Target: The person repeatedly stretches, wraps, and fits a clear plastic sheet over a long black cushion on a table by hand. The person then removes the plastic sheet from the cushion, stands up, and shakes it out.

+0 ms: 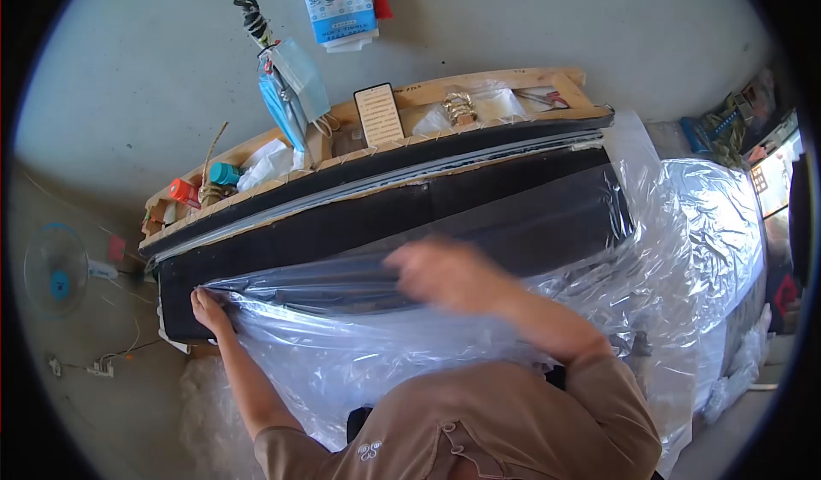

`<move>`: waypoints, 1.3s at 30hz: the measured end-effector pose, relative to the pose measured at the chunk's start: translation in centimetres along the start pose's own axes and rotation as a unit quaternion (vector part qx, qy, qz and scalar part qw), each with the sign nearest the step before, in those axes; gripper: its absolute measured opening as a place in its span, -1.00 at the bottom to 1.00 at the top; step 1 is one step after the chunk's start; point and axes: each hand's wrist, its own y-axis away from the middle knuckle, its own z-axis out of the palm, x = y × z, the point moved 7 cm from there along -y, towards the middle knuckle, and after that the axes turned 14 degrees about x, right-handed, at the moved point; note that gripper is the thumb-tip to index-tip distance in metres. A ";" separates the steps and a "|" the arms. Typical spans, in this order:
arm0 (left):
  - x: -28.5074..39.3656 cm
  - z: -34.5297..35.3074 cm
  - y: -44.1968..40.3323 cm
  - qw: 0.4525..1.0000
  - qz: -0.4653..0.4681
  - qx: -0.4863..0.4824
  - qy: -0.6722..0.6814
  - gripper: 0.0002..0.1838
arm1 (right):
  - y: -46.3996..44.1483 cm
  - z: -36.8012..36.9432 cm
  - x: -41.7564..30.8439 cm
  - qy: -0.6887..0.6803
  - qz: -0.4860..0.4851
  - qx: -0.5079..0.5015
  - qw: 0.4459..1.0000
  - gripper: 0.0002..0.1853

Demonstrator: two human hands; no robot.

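Note:
Clear plastic film [342,343] lies over the front part of a long black padded panel [342,234] and hangs down toward my body. At the panel's left end, my left hand [208,309] pinches the edge of the film, with its fingers closed. My right hand [432,270] is above the middle of the film, smeared by motion; its fingers cannot be made out. Between my hands the film runs in long folds. Along the back of the panel runs a grey strip [359,187] beside a ragged light edge.
Behind the panel, a wooden tray [479,82] holds a phone [379,114], a tape roll [459,108], pliers [547,97], a red-capped bottle [183,191] and a teal one [224,174]. Masks [291,86] hang from a rod. Silver wrapping [718,232] is at right, a fan [58,279] at left.

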 end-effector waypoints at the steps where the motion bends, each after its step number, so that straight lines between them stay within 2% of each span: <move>1: 0.1 -0.1 -0.1 1.000 0.007 0.017 -0.014 -0.70 | 0.5 6.6 -0.1 0.086 0.022 -0.141 0.986 -0.68; 2: -0.2 -0.2 -0.2 0.999 -0.005 -0.007 -0.040 -0.69 | 2.3 13.4 2.1 0.182 -0.038 -0.302 0.935 -0.63; 3: 0.7 -0.5 -0.4 0.982 0.161 0.068 -0.070 -0.68 | 3.8 17.2 2.1 0.080 -0.096 -0.374 0.919 -0.69; 4: -0.1 -0.4 -0.9 0.988 0.132 0.036 -0.072 -0.68 | 4.6 19.3 1.1 -0.022 -0.155 -0.436 0.886 -0.76; 5: 0.2 -0.2 -0.6 0.994 0.102 0.023 -0.035 -0.69 | 3.0 18.2 -1.6 -0.177 -0.088 -0.404 0.893 -0.81; 6: 1.4 -0.2 -0.1 0.995 0.097 0.013 -0.027 -0.69 | 1.3 16.2 -3.7 -0.326 -0.012 -0.365 0.872 -0.85; 7: 2.6 -0.3 0.8 0.996 0.087 0.000 -0.021 -0.69 | -0.9 14.2 -2.6 -0.452 0.079 -0.268 0.847 -0.91; 8: 4.0 -0.4 1.4 0.993 0.111 0.013 -0.038 -0.67 | -2.5 12.2 -1.4 -0.509 0.127 -0.159 0.836 -0.77; 10: 4.2 -0.7 2.0 0.993 0.092 0.021 -0.073 -0.68 | -0.4 10.8 0.6 -0.502 0.275 -0.193 0.797 -0.49; 11: 4.2 -0.4 1.7 0.991 0.077 0.032 -0.107 -0.69 | 2.4 10.1 1.8 -0.475 0.271 -0.287 0.786 -0.39; 12: 4.2 -0.4 1.7 0.982 0.106 0.056 -0.144 -0.71 | 6.0 8.7 3.3 -0.441 0.270 -0.380 0.767 -0.28; 13: 4.6 -0.2 1.9 0.980 0.117 0.044 -0.154 -0.72 | 8.2 5.0 2.6 -0.430 0.234 -0.406 0.772 -0.25; 14: 5.3 -0.1 2.3 0.978 0.124 0.031 -0.166 -0.73 | 9.5 0.7 3.0 -0.303 0.221 -0.369 0.850 -0.26; 15: 6.2 0.1 2.7 0.967 0.164 0.026 -0.193 -0.74 | 10.8 -3.7 3.0 -0.146 0.191 -0.276 0.931 -0.30; 16: 6.7 0.3 3.0 0.962 0.164 0.013 -0.219 -0.75 | 12.5 -7.6 2.0 -0.046 0.226 -0.156 0.960 -0.31; 17: 6.9 0.7 3.2 0.955 0.168 0.000 -0.244 -0.76 | 13.7 -11.1 0.7 0.249 0.265 -0.104 0.926 -0.48; 18: 6.4 0.8 2.9 0.957 0.171 -0.002 -0.236 -0.76 | 16.3 -16.0 1.8 0.506 0.101 0.029 0.856 -0.71; 19: 6.3 0.8 3.0 0.956 0.171 -0.005 -0.237 -0.76 | 19.3 -22.5 1.6 0.616 0.014 0.184 0.766 -0.82; 20: 6.4 1.0 3.0 0.950 0.177 -0.013 -0.256 -0.76 | 22.6 -30.3 0.8 0.688 0.134 0.349 0.622 -0.78; 21: 6.5 1.2 3.2 0.944 0.183 -0.021 -0.274 -0.76 | 25.9 -36.2 -1.8 0.669 0.149 0.519 0.511 -0.74; 22: 6.5 1.3 3.2 0.944 0.186 -0.023 -0.270 -0.76 | 26.0 -38.3 -5.3 0.674 0.163 0.582 0.425 -0.71; 23: 6.4 1.3 3.1 0.943 0.195 -0.022 -0.269 -0.76 | 28.7 -43.5 -4.4 0.642 0.006 0.612 0.462 -0.67; 24: 6.5 1.3 3.1 0.941 0.202 -0.021 -0.269 -0.76 | 34.1 -53.6 2.1 0.520 0.102 0.608 0.592 -0.69; 25: 7.4 1.0 3.5 0.944 0.203 -0.014 -0.259 -0.76 | 33.4 -52.7 3.5 0.256 0.220 0.633 0.697 -0.72; 27: 8.0 0.5 3.7 0.956 0.226 0.010 -0.184 -0.74 | 25.4 -44.7 -1.2 0.066 0.095 0.667 0.736 -0.74; 28: 9.2 0.2 4.1 0.962 0.216 0.026 -0.163 -0.73 | 22.8 -42.4 -0.9 0.069 0.028 0.620 0.781 -0.69; 29: 8.4 0.2 3.8 0.961 0.208 0.013 -0.181 -0.72 | 19.6 -37.2 -1.7 0.138 0.060 0.566 0.811 -0.63; 30: 7.0 0.4 3.2 0.959 0.203 -0.001 -0.199 -0.72 | 18.1 -34.1 -0.5 0.148 0.041 0.528 0.835 -0.59; 31: 5.6 0.5 2.5 0.955 0.192 -0.003 -0.227 -0.69 | 19.7 -34.6 1.7 0.321 0.040 0.498 0.805 -0.54; 32: 6.0 0.5 2.3 0.954 0.194 -0.001 -0.230 -0.69 | 22.8 -36.0 2.8 0.307 -0.019 0.602 0.737 -0.56; 33: 6.3 0.5 2.5 0.949 0.193 0.005 -0.250 -0.67 | 26.7 -36.5 3.7 0.200 -0.052 0.719 0.664 -0.52; 34: 6.4 0.3 2.9 0.943 0.192 0.007 -0.273 -0.66 | 29.8 -35.1 4.3 0.166 0.000 0.840 0.517 -0.52; 36: 6.4 0.7 2.7 0.938 0.197 0.005 -0.286 -0.65 | 34.1 -33.6 16.6 0.106 0.152 0.748 0.637 -0.50; 37: 6.3 0.8 2.5 0.933 0.200 -0.002 -0.298 -0.66 | 33.4 -30.3 21.7 0.233 0.300 0.646 0.662 -0.43; 38: 6.1 0.9 2.3 0.928 0.204 -0.010 -0.311 -0.66 | 31.0 -25.2 22.5 0.080 0.320 0.588 0.739 -0.53; 39: 5.6 0.8 1.6 0.919 0.208 -0.020 -0.335 -0.66 | 28.9 -20.8 22.3 -0.075 0.331 0.510 0.790 -0.62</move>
